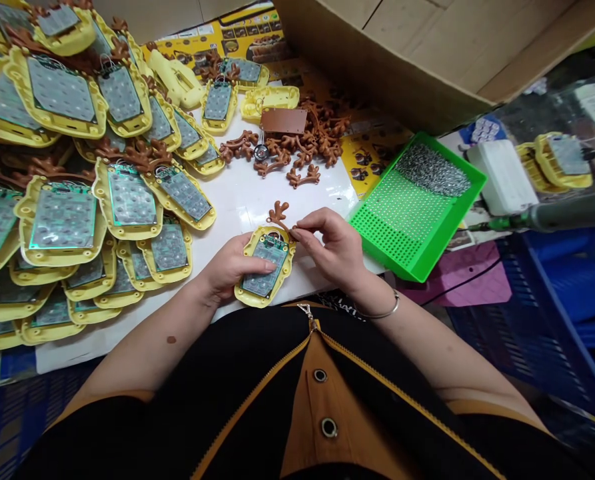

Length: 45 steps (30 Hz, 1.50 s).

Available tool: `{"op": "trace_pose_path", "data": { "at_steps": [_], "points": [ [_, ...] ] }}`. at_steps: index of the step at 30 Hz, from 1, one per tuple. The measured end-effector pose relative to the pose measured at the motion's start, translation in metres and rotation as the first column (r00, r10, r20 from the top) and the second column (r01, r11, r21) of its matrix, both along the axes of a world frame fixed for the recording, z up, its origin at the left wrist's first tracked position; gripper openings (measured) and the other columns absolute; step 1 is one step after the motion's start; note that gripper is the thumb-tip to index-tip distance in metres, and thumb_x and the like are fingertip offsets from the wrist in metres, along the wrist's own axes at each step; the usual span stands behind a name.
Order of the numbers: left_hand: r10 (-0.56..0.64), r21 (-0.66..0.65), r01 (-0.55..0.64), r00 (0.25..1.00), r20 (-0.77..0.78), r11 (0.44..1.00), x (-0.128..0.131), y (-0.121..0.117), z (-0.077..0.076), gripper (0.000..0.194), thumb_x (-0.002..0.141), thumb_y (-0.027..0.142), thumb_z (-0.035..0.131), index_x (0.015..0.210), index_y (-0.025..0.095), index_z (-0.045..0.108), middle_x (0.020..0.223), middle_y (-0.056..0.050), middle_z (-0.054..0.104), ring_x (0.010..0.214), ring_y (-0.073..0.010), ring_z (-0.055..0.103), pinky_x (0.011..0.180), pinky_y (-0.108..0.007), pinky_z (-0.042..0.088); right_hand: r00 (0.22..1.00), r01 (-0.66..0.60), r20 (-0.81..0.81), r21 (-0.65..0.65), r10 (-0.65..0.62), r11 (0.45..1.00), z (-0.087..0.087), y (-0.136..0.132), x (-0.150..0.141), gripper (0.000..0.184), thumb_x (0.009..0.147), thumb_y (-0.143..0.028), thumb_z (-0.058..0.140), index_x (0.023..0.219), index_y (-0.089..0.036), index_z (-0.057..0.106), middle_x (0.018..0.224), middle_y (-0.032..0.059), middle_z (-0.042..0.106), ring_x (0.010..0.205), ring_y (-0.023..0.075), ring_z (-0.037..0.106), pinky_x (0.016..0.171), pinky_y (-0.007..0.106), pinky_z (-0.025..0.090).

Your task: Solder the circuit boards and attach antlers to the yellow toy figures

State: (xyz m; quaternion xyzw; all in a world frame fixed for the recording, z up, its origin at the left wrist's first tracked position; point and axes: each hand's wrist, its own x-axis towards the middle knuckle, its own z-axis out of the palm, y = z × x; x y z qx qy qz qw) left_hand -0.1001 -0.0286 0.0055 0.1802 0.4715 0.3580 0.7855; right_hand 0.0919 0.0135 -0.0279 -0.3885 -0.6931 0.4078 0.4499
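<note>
At the bench [232, 203]: antlers [278, 212] meeting shell [260, 302]

Left hand [230, 265] is gripping the yellow shell, thumb crossing its board [272, 251]; right hand [336, 250] is pinching the antlers by its top edge. Fitting is apparently proceeding, calling for careful alignment.

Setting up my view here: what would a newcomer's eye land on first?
Most striking is the big heap of yellow plastic shells with green circuit boards on the left. Right of centre, a bright green perforated plastic tray holds small silvery metal pieces. Between them, two bare hands hold one such shell and a brown antler-shaped piece.
</note>
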Motion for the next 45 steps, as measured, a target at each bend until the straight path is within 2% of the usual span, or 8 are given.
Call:
{"op": "trace_pose_path", "data": {
  "at_steps": [3, 8, 11, 25, 32, 38, 42, 45],
  "points": [
    [-0.013, 0.004, 0.013, 1.0, -0.013, 1.0, -0.001, 0.0, -0.002, 0.052, 0.047, 0.017, 0.088, 0.095, 0.009, 0.069, 0.075, -0.005, 0.074, 0.06, -0.0159, 0.065, 0.056, -0.025, 0.052, 0.987, -0.088, -0.157, -0.393, 0.028, 0.915, 0.0, 0.003, 0.002, 0.031, 0.084, -0.047, 0.08, 0.085, -0.02, 0.066, 0.079, 0.0014, 0.069, 0.073, 0.0136, 0.065, 0.07, 0.03, 0.057],
    [-0.06, 0.033, 0.062, 0.996, -0.067, 0.998, -0.001, -0.002, -0.002, 0.049, 0.05, 0.019, 0.087, 0.094, 0.011, 0.068, 0.076, -0.002, 0.072, 0.061, -0.0149, 0.063, 0.059, -0.026, 0.051, 0.947, -0.2, -0.32, -0.591, 0.0, 0.782, 0.006, 0.011, 0.005, 0.048, 0.072, -0.055, 0.089, 0.096, -0.019, 0.07, 0.087, 0.0012, 0.071, 0.075, 0.0119, 0.066, 0.075, 0.03, 0.059],
    [-0.099, 0.068, 0.108, 0.989, -0.114, 0.992, -0.001, -0.003, -0.002, 0.048, 0.054, 0.02, 0.087, 0.097, 0.012, 0.068, 0.079, -0.002, 0.073, 0.065, -0.0151, 0.064, 0.064, -0.027, 0.051, 0.933, -0.239, -0.359, -0.616, 0.002, 0.75, 0.011, 0.017, 0.0, 0.055, 0.072, -0.056, 0.088, 0.11, -0.02, 0.07, 0.093, 0.0013, 0.072, 0.074, 0.0109, 0.065, 0.069, 0.028, 0.059],
    [-0.169, 0.067, 0.176, 0.981, -0.089, 0.982, -0.001, -0.005, -0.005, 0.043, 0.057, 0.023, 0.086, 0.095, 0.013, 0.069, 0.079, -0.003, 0.07, 0.067, -0.0162, 0.062, 0.067, -0.029, 0.047, 0.903, -0.427, -0.328, -0.635, 0.276, 0.644, 0.011, 0.029, -0.004, 0.042, 0.073, -0.047, 0.088, 0.1, -0.017, 0.075, 0.085, 0.0032, 0.073, 0.07, 0.0123, 0.062, 0.063, 0.028, 0.053],
    [-0.175, 0.081, 0.192, 0.968, -0.181, 0.978, 0.0, -0.005, -0.003, 0.037, 0.058, 0.022, 0.084, 0.088, 0.014, 0.064, 0.074, 0.0, 0.067, 0.066, -0.0151, 0.06, 0.066, -0.028, 0.048, 0.966, -0.178, 0.123, -0.325, 0.228, 0.929, 0.021, 0.022, -0.01, 0.013, 0.079, -0.019, 0.072, 0.092, -0.017, 0.072, 0.088, 0.0044, 0.07, 0.082, 0.0164, 0.061, 0.077, 0.034, 0.05],
    [-0.133, 0.078, 0.145, 0.981, -0.143, 0.986, 0.001, -0.004, -0.003, 0.041, 0.056, 0.022, 0.085, 0.091, 0.014, 0.066, 0.076, -0.001, 0.069, 0.063, -0.0144, 0.06, 0.063, -0.027, 0.047, 0.924, -0.379, -0.292, -0.621, 0.247, 0.686, 0.01, 0.027, -0.011, 0.038, 0.079, -0.047, 0.082, 0.1, -0.017, 0.07, 0.083, 0.0011, 0.069, 0.068, 0.0111, 0.057, 0.062, 0.027, 0.049],
    [-0.1, 0.057, 0.107, 0.989, -0.113, 0.993, 0.001, -0.002, -0.002, 0.043, 0.053, 0.02, 0.086, 0.091, 0.013, 0.067, 0.076, -0.002, 0.069, 0.063, -0.0147, 0.061, 0.063, -0.028, 0.049, 0.928, -0.312, -0.366, -0.656, 0.072, 0.687, 0.004, 0.021, -0.002, 0.057, 0.075, -0.063, 0.083, 0.11, -0.02, 0.07, 0.097, 0.0029, 0.073, 0.079, 0.0118, 0.064, 0.076, 0.029, 0.057],
    [-0.09, 0.043, 0.096, 0.99, -0.109, 0.994, 0.002, -0.002, -0.001, 0.042, 0.053, 0.019, 0.085, 0.091, 0.013, 0.068, 0.075, -0.002, 0.07, 0.061, -0.0144, 0.061, 0.062, -0.027, 0.05, 0.942, -0.304, -0.313, -0.654, 0.119, 0.692, 0.0, 0.011, 0.004, 0.054, 0.073, -0.06, 0.086, 0.103, -0.019, 0.071, 0.093, 0.003, 0.072, 0.081, 0.0127, 0.064, 0.079, 0.03, 0.057]
  ]
}}
